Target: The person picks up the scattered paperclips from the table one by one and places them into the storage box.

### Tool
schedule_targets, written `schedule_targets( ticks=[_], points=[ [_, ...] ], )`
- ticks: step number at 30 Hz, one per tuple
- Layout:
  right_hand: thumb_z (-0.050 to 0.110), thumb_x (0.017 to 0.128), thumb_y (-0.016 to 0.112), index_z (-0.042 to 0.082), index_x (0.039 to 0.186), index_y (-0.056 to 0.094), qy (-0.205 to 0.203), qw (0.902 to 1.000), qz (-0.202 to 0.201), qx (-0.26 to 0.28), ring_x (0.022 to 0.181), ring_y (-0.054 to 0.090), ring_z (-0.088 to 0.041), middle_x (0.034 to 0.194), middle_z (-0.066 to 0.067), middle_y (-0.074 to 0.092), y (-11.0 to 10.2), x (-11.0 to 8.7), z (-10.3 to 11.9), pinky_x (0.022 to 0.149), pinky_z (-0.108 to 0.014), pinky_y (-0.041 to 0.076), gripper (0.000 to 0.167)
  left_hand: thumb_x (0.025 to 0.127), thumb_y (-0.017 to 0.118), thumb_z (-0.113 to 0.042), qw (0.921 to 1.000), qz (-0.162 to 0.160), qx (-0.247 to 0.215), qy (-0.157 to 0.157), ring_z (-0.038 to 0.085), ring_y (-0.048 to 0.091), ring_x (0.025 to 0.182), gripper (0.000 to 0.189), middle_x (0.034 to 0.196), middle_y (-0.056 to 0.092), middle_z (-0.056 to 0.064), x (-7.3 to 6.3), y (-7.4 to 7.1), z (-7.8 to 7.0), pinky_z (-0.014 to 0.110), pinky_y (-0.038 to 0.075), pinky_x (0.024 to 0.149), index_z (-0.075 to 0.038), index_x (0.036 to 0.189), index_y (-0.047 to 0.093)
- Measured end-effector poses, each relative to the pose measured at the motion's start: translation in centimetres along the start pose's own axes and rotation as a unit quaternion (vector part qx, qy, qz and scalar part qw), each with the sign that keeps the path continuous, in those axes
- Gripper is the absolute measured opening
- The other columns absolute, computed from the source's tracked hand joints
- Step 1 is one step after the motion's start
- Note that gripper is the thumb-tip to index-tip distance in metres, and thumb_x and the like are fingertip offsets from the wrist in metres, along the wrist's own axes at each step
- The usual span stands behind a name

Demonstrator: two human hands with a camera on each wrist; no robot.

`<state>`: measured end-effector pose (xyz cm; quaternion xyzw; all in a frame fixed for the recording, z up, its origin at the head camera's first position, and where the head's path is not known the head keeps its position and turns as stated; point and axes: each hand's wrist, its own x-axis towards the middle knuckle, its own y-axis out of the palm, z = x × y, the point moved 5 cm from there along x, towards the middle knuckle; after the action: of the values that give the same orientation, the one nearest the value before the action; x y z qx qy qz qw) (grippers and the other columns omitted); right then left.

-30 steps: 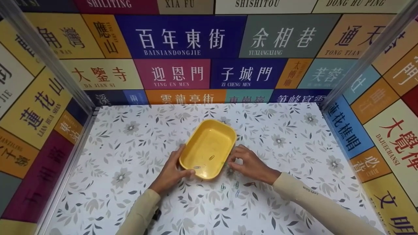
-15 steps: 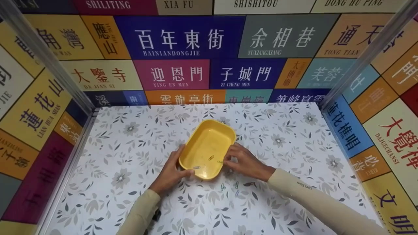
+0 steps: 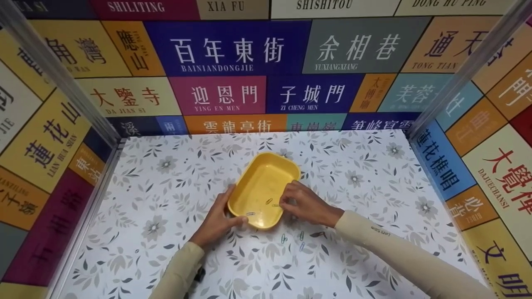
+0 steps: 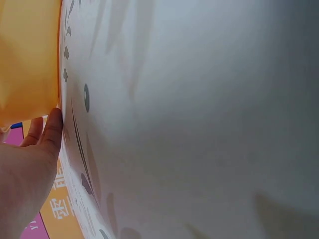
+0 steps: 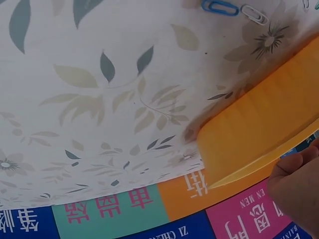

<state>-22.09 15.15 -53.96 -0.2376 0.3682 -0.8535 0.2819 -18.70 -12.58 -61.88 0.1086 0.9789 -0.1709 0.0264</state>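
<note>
we see the left hand (image 3: pixel 219 218) gripping the yellow plastic tray (image 3: pixel 266 180), the right hand (image 3: pixel 305 203) pinching a paperclip (image 3: pixel 275 205) inside its right rim; we judge the paperclip light, stiff, slippery, best held by one end.

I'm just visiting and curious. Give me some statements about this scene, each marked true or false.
1. The left hand holds the yellow tray. True.
2. Some paper clips lie on the table, outside the tray. True.
3. The right hand rests flat, far from the tray. False: its fingers reach over the tray's rim.
4. The tray has nothing in it. False: small clips lie inside.
5. Both sleeves are beige. True.
</note>
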Motion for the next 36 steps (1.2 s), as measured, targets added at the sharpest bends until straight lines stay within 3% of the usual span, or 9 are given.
schedule_targets(
  ticks=[17, 36],
  points=[
    [0.011, 0.096, 0.078, 0.01, 0.095, 0.085, -0.033, 0.9962, 0.06, -0.054, 0.092, 0.056, -0.017, 0.093, 0.001, 0.07, 1.4, 2.7, 1.0, 0.084, -0.036, 0.05, 0.007, 0.084, 0.096, -0.034, 1.0, -0.004, 0.001, -0.008, 0.027, 0.041, 0.156, 0.117, 0.163, 0.045, 0.008, 0.0, -0.1, 0.1, 0.049, 0.023, 0.133, -0.025, 0.177, 0.026],
    [0.011, 0.095, 0.079, 0.012, 0.092, 0.084, -0.016, 0.9912, 0.111, -0.07, 0.089, 0.055, -0.017, 0.09, 0.002, 0.069, 2.7, 3.5, 0.8, 0.083, -0.036, 0.048, 0.005, 0.085, 0.096, -0.035, 0.9999, -0.001, 0.006, -0.012, 0.025, 0.04, 0.157, 0.117, 0.164, 0.043, 0.006, -0.1, 0.0, -0.1, 0.046, 0.023, 0.134, -0.026, 0.178, 0.025]
  ],
)
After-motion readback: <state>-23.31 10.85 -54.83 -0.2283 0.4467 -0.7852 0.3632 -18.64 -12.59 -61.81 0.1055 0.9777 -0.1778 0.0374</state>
